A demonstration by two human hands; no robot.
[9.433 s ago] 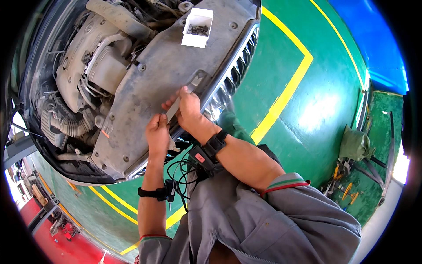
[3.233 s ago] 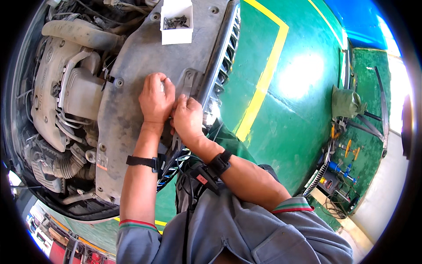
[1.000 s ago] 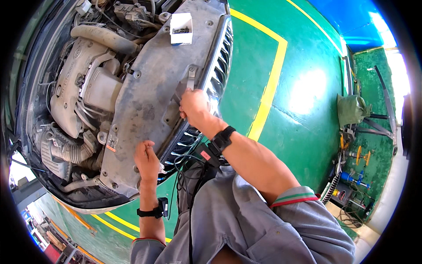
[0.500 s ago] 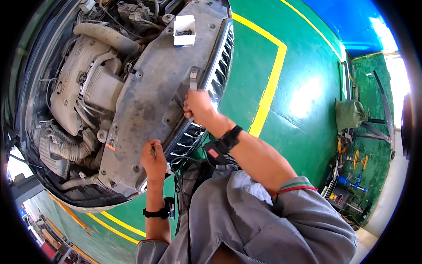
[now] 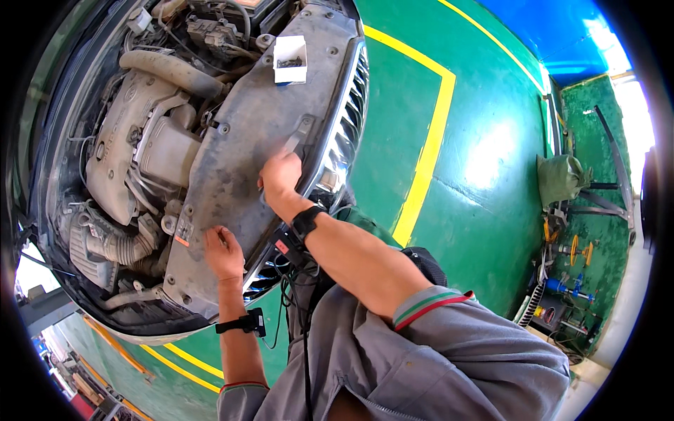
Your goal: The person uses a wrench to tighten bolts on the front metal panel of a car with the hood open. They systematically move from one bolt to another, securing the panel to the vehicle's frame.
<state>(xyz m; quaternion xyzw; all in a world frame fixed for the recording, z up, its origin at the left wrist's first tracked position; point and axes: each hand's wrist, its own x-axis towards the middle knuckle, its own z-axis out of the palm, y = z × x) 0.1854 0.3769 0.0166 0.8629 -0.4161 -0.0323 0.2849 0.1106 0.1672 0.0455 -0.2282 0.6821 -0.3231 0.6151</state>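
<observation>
Fingers wrapped round it, my right hand (image 5: 282,174) grips a flat metal pry tool (image 5: 293,142). Its far end lies by a fastener in the dark plastic cover (image 5: 239,165) behind the car's grille. Close to the cover's near end is my left hand (image 5: 225,254), with the fingers curled together; whatever they may hold is too small to make out. A small white open box (image 5: 289,74) sits on the far part of the cover, with several dark small parts (image 5: 290,63) inside.
The engine bay lies to the left, with a grey engine cover (image 5: 116,154) and a ribbed air hose (image 5: 130,245). Along the cover's right edge runs the chrome grille (image 5: 337,140). Green floor (image 5: 484,182) with yellow lines extends right, toward a stand with a green bag (image 5: 559,179).
My right hand has moved left and slightly toward me, carrying the pry tool, now angled over the cover. My left hand has shifted left. The view has moved slightly.
</observation>
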